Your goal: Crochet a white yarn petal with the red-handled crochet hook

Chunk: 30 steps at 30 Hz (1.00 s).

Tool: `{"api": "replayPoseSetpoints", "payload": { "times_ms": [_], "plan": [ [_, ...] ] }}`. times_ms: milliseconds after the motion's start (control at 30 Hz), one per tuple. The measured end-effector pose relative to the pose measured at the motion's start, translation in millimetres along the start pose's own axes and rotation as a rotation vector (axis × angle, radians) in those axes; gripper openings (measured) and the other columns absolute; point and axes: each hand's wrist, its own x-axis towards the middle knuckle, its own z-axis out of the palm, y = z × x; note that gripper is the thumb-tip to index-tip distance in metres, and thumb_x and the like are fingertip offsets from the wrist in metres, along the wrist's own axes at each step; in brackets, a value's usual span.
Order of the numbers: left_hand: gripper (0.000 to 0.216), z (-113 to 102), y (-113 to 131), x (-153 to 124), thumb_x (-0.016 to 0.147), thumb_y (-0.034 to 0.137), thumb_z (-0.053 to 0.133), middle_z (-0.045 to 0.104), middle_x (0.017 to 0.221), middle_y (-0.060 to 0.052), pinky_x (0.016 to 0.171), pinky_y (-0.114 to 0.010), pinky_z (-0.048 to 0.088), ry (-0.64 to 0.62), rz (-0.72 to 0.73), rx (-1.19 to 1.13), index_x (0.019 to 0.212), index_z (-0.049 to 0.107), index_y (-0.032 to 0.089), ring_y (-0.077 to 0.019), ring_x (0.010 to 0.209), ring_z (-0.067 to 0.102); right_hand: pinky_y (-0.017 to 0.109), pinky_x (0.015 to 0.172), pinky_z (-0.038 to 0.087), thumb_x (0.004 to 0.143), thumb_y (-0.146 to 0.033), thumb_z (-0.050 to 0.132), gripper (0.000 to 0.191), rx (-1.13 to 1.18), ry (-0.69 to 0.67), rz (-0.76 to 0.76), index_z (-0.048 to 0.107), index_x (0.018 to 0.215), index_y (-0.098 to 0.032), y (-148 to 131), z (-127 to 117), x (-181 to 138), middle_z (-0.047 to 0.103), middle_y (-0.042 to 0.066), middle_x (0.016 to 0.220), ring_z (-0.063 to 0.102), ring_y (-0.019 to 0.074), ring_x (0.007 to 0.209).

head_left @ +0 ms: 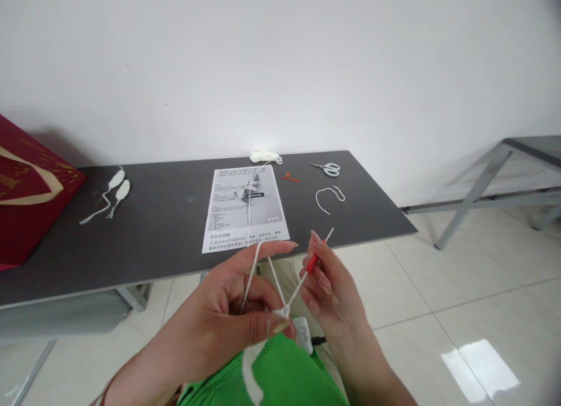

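My left hand (232,312) pinches a small white crochet piece (280,312) between thumb and fingers. White yarn (250,277) runs over its raised forefinger toward the table. My right hand (326,286) grips a crochet hook with a red handle (312,262). The hook's metal shaft points down into the white piece. Both hands hover in front of the dark table's (175,242) near edge, above green fabric (284,374) on my lap.
On the table lie a printed instruction sheet (245,210), a white yarn bundle (264,156), scissors (326,168), a loose yarn strand (328,197), a small orange-red tool (289,177) and two white crocheted pieces (114,193). A red bag (26,190) stands at the left. Another table frame (491,184) stands at the right.
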Motion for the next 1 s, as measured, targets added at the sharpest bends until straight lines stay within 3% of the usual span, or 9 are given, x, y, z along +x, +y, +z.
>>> {"api": "replayPoseSetpoints", "payload": {
  "times_ms": [233,400,533,833,1000],
  "plan": [
    [0.06,1,0,1,0.073,0.01,0.075,0.071,0.065,0.0,0.06,-0.022,0.044,0.019,0.017,-0.043,0.126,0.053,0.026,-0.0153,0.063,0.069,0.009,0.023,0.033,0.078,-0.035,0.072,0.033,0.163,-0.047,0.07,0.055,0.056,-0.017,6,-5,-6,0.043,-0.012,0.033,0.032,0.0015,0.022],
    [0.058,5,2,0,0.072,0.01,0.076,0.07,0.064,0.002,0.061,-0.022,0.045,0.057,0.015,-0.079,0.124,0.056,0.027,-0.0152,0.063,0.068,0.005,0.026,0.028,0.076,-0.026,0.075,0.02,0.406,-0.124,0.283,0.06,0.07,-0.014,18,-15,-8,0.053,-0.011,0.045,0.041,-0.0013,0.03],
    [0.059,7,3,0,0.071,0.01,0.077,0.066,0.061,0.004,0.059,-0.02,0.043,0.086,0.012,-0.073,0.123,0.057,0.027,-0.0138,0.061,0.067,0.004,0.032,0.035,0.079,-0.021,0.071,0.014,0.545,-0.206,0.411,0.062,0.077,-0.011,26,-20,-13,0.053,-0.01,0.048,0.048,-0.0007,0.036],
    [0.06,11,8,-5,0.072,0.013,0.077,0.06,0.06,0.006,0.052,-0.019,0.034,0.164,-0.006,0.001,0.126,0.055,0.03,-0.0118,0.058,0.061,0.006,0.044,0.049,0.081,-0.022,0.069,0.012,0.485,-0.212,0.373,0.063,0.077,-0.013,32,-22,-18,0.051,-0.009,0.05,0.047,0.0002,0.038],
    [0.064,11,7,-6,0.072,0.015,0.075,0.062,0.061,0.004,0.051,-0.021,0.032,0.153,-0.004,0.036,0.13,0.052,0.029,-0.0118,0.057,0.059,0.007,0.036,0.041,0.082,-0.024,0.068,0.012,0.43,-0.167,0.288,0.064,0.082,-0.013,31,-18,-19,0.047,-0.009,0.048,0.041,0.0014,0.036]
  ]
}}
